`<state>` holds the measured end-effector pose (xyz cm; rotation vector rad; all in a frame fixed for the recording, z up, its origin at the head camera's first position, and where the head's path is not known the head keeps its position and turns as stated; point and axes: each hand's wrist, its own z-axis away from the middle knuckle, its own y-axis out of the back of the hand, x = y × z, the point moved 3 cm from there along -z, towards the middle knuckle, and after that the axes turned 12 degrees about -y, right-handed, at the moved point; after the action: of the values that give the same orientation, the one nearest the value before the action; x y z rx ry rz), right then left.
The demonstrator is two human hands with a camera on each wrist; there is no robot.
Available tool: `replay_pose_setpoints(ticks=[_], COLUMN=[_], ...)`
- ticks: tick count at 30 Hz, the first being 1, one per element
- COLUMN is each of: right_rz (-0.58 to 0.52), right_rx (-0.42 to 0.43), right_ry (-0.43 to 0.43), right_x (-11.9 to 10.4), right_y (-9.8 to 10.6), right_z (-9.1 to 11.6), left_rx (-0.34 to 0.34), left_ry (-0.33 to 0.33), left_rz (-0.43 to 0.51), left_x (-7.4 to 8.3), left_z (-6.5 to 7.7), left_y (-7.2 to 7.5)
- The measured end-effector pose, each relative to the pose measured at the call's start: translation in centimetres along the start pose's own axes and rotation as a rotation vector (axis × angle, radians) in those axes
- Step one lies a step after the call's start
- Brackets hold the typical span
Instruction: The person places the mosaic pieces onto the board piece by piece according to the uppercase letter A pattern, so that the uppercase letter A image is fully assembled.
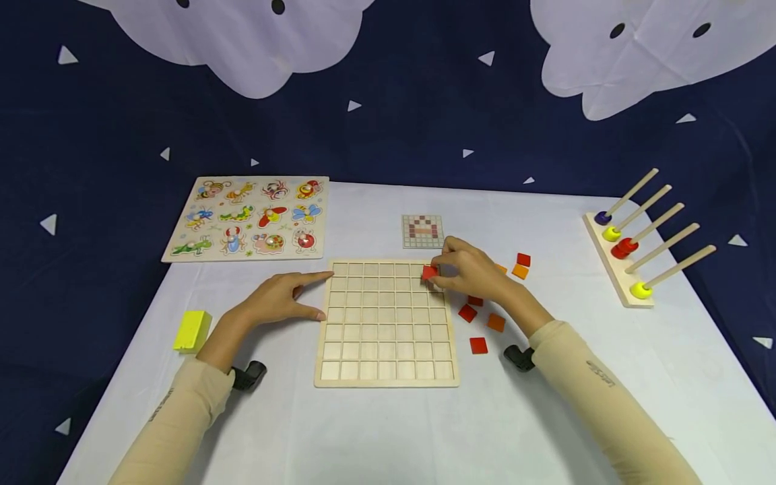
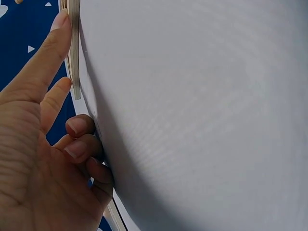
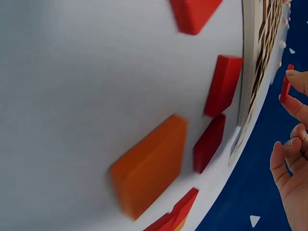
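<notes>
Left hand, thumb and forefinger spread wide, is touching the grid board between the hands; at its far right corner, the right hand is pinching a red tile, whose edge-on length is running from thumb to fingertip.

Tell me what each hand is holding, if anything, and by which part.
The right hand pinches a red tile by opposite edges, between thumb and finger. The left hand holds nothing; it touches the grid board along its left side.
</notes>
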<state>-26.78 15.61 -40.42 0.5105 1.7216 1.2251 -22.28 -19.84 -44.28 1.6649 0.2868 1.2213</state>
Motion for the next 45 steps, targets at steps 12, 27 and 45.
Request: replay_pose_setpoints(ticks=[12,27,45], right_rz=[-0.012,0.078,0.166], right_rx=[-0.017,-0.033,-0.028], right_ry=[0.018,0.063,0.090], right_x=[-1.7,-3.5,-4.8], right_y=[-0.6,-2.1,-3.5], right_z=[-1.9,-4.2,-5.4], left_rx=[-0.003,0.002,0.009], left_ry=[0.003,0.009,0.009], left_rz=[-0.007,0.003,0.012], left_x=[0.0,-0.2,-0.1], left_z=[0.0,-0.1,0.0], left_y=[0.0,0.0,-0.1])
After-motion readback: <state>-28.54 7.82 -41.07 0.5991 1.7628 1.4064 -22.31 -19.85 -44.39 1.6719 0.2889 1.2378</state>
